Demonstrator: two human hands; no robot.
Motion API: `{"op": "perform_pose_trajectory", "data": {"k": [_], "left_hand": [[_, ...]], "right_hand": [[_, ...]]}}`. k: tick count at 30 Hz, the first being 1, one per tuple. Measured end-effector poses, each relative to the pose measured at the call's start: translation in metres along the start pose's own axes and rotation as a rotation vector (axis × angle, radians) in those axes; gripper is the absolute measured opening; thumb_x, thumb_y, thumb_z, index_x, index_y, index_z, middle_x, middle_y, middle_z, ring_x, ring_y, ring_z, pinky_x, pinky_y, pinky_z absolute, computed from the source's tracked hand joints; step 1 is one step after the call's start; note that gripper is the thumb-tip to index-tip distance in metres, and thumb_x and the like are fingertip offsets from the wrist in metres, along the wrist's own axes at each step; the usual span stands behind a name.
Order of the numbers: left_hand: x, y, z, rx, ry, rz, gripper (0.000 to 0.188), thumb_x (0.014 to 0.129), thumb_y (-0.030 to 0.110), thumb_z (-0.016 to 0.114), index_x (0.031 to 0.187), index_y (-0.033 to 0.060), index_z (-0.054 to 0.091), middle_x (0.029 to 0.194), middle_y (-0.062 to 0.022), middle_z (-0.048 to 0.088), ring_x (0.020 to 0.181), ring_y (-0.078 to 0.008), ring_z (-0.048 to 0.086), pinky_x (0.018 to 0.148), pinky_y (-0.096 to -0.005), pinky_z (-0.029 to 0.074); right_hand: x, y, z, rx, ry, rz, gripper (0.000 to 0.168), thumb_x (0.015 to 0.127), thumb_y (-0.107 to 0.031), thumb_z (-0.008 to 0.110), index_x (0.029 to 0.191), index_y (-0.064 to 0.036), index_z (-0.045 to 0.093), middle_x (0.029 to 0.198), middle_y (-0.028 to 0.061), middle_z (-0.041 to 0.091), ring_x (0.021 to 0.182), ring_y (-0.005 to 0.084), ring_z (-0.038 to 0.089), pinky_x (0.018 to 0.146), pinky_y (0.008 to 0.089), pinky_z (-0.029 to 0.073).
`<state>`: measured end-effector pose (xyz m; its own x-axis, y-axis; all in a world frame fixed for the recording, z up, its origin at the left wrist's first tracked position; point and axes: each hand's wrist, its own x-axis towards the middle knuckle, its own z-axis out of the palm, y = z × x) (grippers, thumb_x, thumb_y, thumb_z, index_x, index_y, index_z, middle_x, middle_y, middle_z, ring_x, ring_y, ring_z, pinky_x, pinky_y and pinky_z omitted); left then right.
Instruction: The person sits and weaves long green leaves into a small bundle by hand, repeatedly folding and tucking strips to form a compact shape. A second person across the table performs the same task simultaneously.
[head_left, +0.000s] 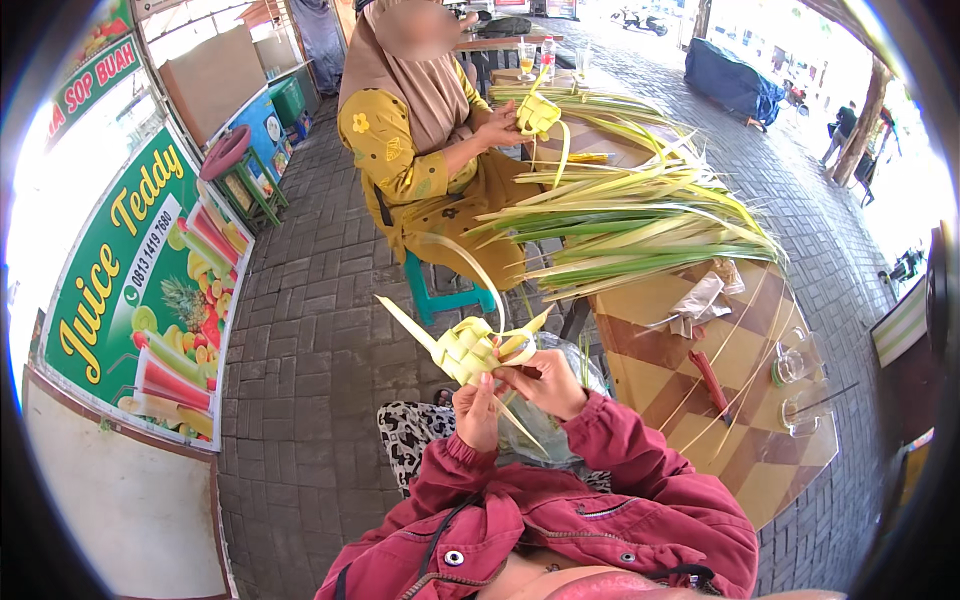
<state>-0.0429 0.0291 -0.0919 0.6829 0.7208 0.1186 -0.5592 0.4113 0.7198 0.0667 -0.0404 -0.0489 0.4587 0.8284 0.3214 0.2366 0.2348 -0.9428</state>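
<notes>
A woven palm-leaf pouch (466, 349) is held up before my chest, with loose leaf ends sticking out to both sides and one long strip curving upward. My left hand (477, 409) grips its lower edge. At its right side my right hand (546, 382) pinches a looped strip of palm leaf between thumb and fingers. The two hands are close together, and a thin leaf end hangs below them. On the checkered table ahead to the right lies a large pile of green and yellow palm-leaf strips (637, 217).
A seated person (420, 142) across from me holds another woven palm-leaf pouch (538, 115). The near table carries a red box cutter (709, 386), crumpled paper (701, 300) and glass mugs (796, 364). A clear plastic bag (547, 431) is beside my lap. A teal stool (450, 298) stands under the person.
</notes>
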Motion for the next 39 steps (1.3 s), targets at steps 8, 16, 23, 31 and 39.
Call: {"op": "perform_pose_trajectory", "data": {"k": [8, 16, 23, 31, 39], "left_hand": [[-0.011, 0.014, 0.005, 0.276, -0.139, 0.185, 0.023, 0.092, 0.008, 0.045, 0.106, -0.0040, 0.059, 0.111, -0.0136, 0.060, 0.101, -0.0227, 0.057, 0.090, -0.0376, 0.043], [-0.014, 0.004, 0.011, 0.222, -0.001, 0.210, 0.020, 0.092, 0.012, 0.052, 0.099, -0.0037, 0.062, 0.096, -0.0062, 0.063, 0.086, -0.0095, 0.056, 0.075, -0.0236, 0.043], [-0.008, 0.012, 0.029, 0.161, 0.061, 0.189, 0.030, 0.095, 0.027, 0.047, 0.106, 0.0015, 0.058, 0.100, -0.0073, 0.062, 0.094, -0.0160, 0.058, 0.080, -0.0319, 0.046], [0.019, 0.046, 0.025, 0.135, 0.370, 0.198, 0.042, 0.092, 0.040, 0.046, 0.117, 0.0064, 0.050, 0.102, -0.0056, 0.057, 0.092, -0.0159, 0.054, 0.079, -0.0311, 0.044], [0.048, 0.057, 0.039, 0.169, -0.026, 0.208, 0.031, 0.094, 0.021, 0.045, 0.114, -0.0009, 0.053, 0.107, -0.0110, 0.060, 0.097, -0.0198, 0.058, 0.083, -0.0357, 0.047]], "right_hand": [[0.000, -0.042, -0.031, 0.351, -0.348, 0.197, 0.013, 0.092, -0.014, 0.052, 0.089, -0.003, 0.060, 0.065, 0.0001, 0.055, 0.050, 0.0061, 0.048, 0.045, 0.0203, 0.039], [-0.004, -0.043, -0.029, 0.115, -0.318, -0.073, 0.024, 0.082, -0.016, 0.067, 0.096, 0.000, 0.057, 0.081, 0.0051, 0.063, 0.070, 0.0090, 0.061, 0.062, 0.0249, 0.049], [-0.011, -0.053, -0.007, 0.068, 0.083, -0.106, 0.029, 0.083, -0.003, 0.060, 0.109, 0.000, 0.047, 0.076, 0.0072, 0.063, 0.065, 0.0098, 0.060, 0.057, 0.0238, 0.048], [-0.017, -0.063, -0.006, 0.621, -0.366, 0.456, 0.037, 0.087, -0.011, 0.059, 0.119, -0.001, 0.043, 0.071, 0.0055, 0.060, 0.048, 0.0048, 0.045, 0.044, 0.0164, 0.034], [-0.015, -0.063, -0.017, 0.651, -0.409, 0.311, 0.015, 0.086, -0.017, 0.062, 0.087, -0.003, 0.062, 0.068, -0.0004, 0.059, 0.050, 0.0030, 0.045, 0.045, 0.0178, 0.034]]}}
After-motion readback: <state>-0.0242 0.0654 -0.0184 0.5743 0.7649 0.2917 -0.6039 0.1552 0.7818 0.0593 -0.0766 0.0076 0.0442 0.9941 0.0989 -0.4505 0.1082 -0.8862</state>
